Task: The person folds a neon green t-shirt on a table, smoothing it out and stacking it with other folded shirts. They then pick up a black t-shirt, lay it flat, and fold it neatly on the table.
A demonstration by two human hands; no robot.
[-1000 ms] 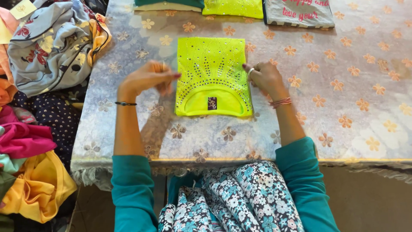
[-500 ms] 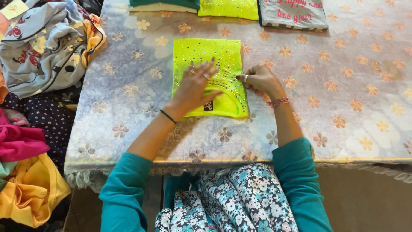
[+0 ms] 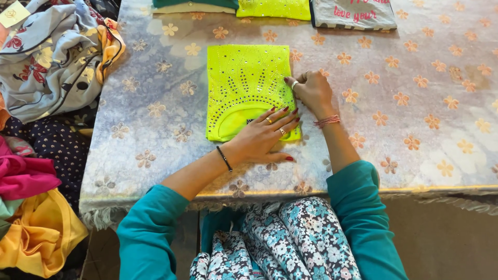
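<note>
A folded neon-yellow top (image 3: pixel 244 83) with rows of small studs lies on the flower-patterned tablecloth (image 3: pixel 155 135). My left hand (image 3: pixel 262 137) rests flat on its near right corner, fingers spread, with rings and a dark bracelet on the wrist. My right hand (image 3: pixel 310 91) touches the top's right edge with curled fingers; a red thread band circles that wrist. Neither hand grips the cloth.
Three folded garments line the far edge: a dark green one (image 3: pixel 194 4), another neon-yellow one (image 3: pixel 275 8) and a grey printed one (image 3: pixel 355 13). A heap of loose clothes (image 3: pixel 46 57) spills over the left side, with pink and yellow fabric (image 3: pixel 31 228) lower down.
My left hand slid from the middle of the yellow top down to its near right corner. My right hand stayed at the right edge.
</note>
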